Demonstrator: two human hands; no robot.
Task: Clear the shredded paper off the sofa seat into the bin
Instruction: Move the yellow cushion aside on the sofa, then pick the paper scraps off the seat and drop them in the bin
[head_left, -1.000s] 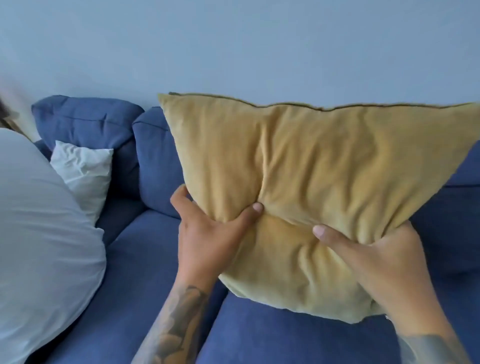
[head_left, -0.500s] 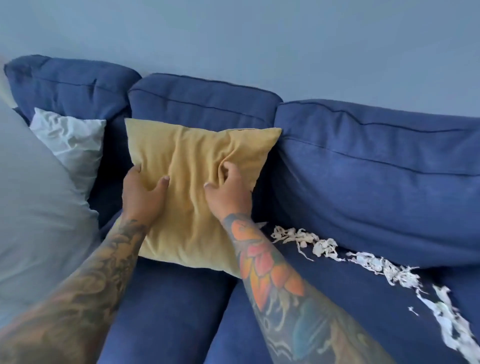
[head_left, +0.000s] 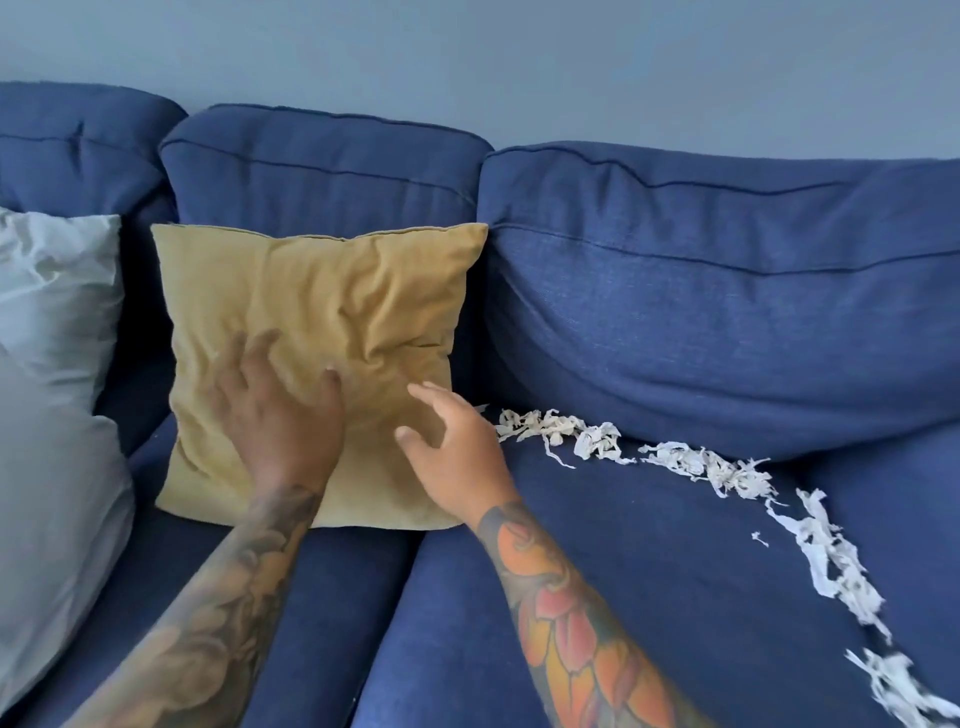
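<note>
Mustard cushion (head_left: 311, 332) propped against blue sofa (head_left: 701, 291) backrest, left hand (head_left: 283, 415) spread flat on it, right hand (head_left: 457, 457) fingers relaxed just beside it, shredded paper (head_left: 691, 465) strewn along right seat's far edge, grey pillow (head_left: 52, 415) far left

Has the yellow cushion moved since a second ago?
Yes. The yellow cushion went from held up in the air down and left, and now leans on the sofa's middle back cushion.
</note>
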